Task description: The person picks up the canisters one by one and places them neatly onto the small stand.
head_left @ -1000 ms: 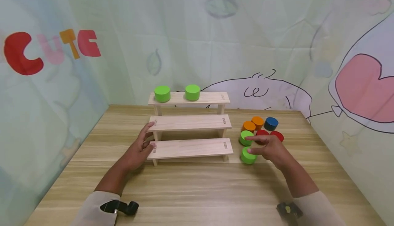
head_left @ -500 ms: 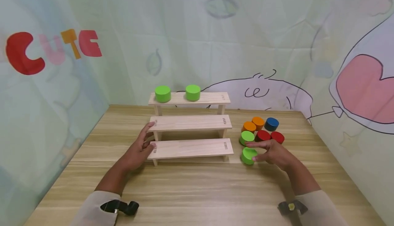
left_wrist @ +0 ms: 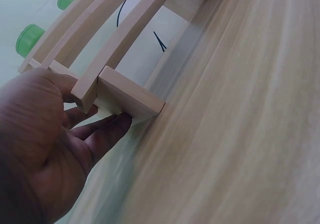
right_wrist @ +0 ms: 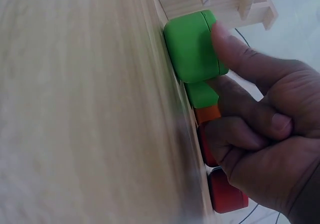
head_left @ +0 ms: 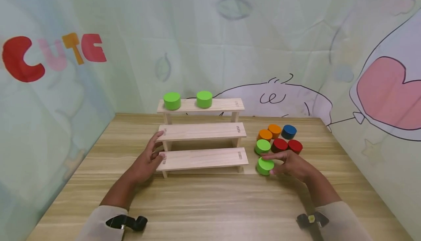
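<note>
A three-step wooden rack (head_left: 204, 131) stands on the table, with two green round blocks (head_left: 204, 99) on its top shelf. My left hand (head_left: 143, 165) holds the rack's left end; in the left wrist view the thumb lies at the shelf's edge and the fingers (left_wrist: 112, 131) reach the side support. At the rack's right, my right hand (head_left: 293, 166) pinches the nearest green block (head_left: 264, 167) between thumb and index finger. That block rests on the table. In the right wrist view the thumb (right_wrist: 232, 46) presses on its top edge, and the other fingers are curled in.
Just behind the pinched block sits another green block (head_left: 262, 146). Beyond it are two orange blocks (head_left: 274, 130), two red blocks (head_left: 279, 145) and a blue block (head_left: 289, 132), close together. A printed curtain (head_left: 138, 51) hangs behind and beside the table (head_left: 197, 208).
My right hand has drawn back toward me from over the two green blocks, and its thumb and index finger now pinch the nearest one. My left hand stays on the rack.
</note>
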